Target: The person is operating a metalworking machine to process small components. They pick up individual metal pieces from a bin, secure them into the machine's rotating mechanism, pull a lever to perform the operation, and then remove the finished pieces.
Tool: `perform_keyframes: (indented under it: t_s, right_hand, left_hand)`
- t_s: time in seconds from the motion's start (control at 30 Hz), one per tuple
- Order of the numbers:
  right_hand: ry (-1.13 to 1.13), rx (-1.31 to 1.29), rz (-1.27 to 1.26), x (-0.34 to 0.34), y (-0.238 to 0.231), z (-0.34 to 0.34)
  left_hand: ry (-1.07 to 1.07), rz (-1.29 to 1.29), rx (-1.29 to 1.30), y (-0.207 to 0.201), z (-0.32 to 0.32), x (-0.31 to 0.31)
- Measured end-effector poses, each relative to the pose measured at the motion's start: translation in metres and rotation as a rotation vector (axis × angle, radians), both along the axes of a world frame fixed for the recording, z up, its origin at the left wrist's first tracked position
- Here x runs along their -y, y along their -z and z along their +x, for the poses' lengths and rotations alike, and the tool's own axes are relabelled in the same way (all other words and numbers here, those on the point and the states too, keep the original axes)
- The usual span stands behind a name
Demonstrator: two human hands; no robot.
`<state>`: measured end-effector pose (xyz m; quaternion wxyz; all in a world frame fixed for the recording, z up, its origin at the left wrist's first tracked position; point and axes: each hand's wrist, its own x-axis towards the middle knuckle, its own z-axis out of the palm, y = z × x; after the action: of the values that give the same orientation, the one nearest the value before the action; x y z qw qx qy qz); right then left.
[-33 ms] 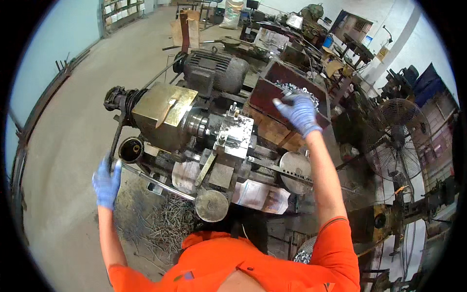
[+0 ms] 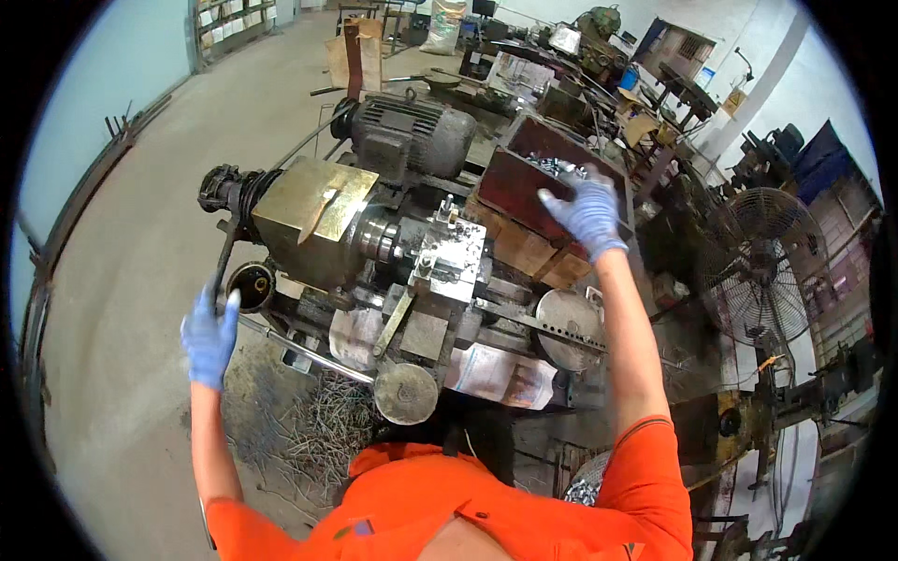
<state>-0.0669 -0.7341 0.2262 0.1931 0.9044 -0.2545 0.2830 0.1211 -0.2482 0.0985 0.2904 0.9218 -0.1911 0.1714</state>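
Note:
My right hand [image 2: 587, 217], in a blue knit glove with greyish fingertips, is over the dark red metal bin [image 2: 510, 187]. Its thumb points left, apart from the blurred fingers. Small shiny metal parts [image 2: 552, 165] lie in the bin by the fingertips. On the left, my gloved left hand [image 2: 208, 341] has its thumb and fingers raised and spread, near a round black cup [image 2: 251, 286] and the end of a long metal bar [image 2: 309, 352]. Between the hands, a machine holds a chuck [image 2: 379, 238] facing a bright metal fixture block [image 2: 451, 257].
A brush [image 2: 318, 217] lies on the brass-coloured housing [image 2: 285, 201]. Behind stands a ribbed electric motor [image 2: 416, 136]. Metal shavings [image 2: 323, 435] cover the floor at lower left. A round plate [image 2: 407, 393] stands near my body. At right is a caged fan [image 2: 762, 266].
My right hand has shifted slightly right, its fingers now further over the parts in the bin. My left hand has moved a little up and right.

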Motion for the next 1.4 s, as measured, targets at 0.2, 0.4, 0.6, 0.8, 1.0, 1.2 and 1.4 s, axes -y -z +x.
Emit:
perform_keyframes:
  t_s: [0.2, 0.4, 0.6, 0.8, 1.0, 1.2, 1.4]
  right_hand:
    - [-0.251, 0.268, 0.269, -0.026, 0.036, -0.074]
    - [-0.134, 0.284, 0.561, -0.042, 0.147, -0.185]
    - [0.125, 0.303, 0.529, -0.049, 0.139, -0.254]
    - [0.044, 0.390, 0.335, -0.051, 0.111, -0.272]
    - [0.171, 0.461, 0.375, -0.072, 0.124, -0.318]
    - [0.222, 0.438, 0.340, -0.077, 0.134, -0.327]
    - [0.224, 0.520, 0.528, -0.075, 0.138, -0.316]
  left_hand:
    - [0.181, -0.023, 0.199, -0.028, 0.023, 0.108]
    - [0.273, -0.028, 0.286, 0.008, 0.030, 0.137]
    - [0.434, -0.110, 0.072, 0.011, 0.034, 0.148]
    - [0.495, -0.234, -0.026, 0.035, 0.070, 0.117]
    - [0.487, -0.121, 0.151, 0.012, 0.056, 0.132]
    - [0.424, -0.283, 0.171, -0.007, 0.034, 0.130]
    - [0.427, -0.242, 0.034, -0.014, -0.006, 0.134]
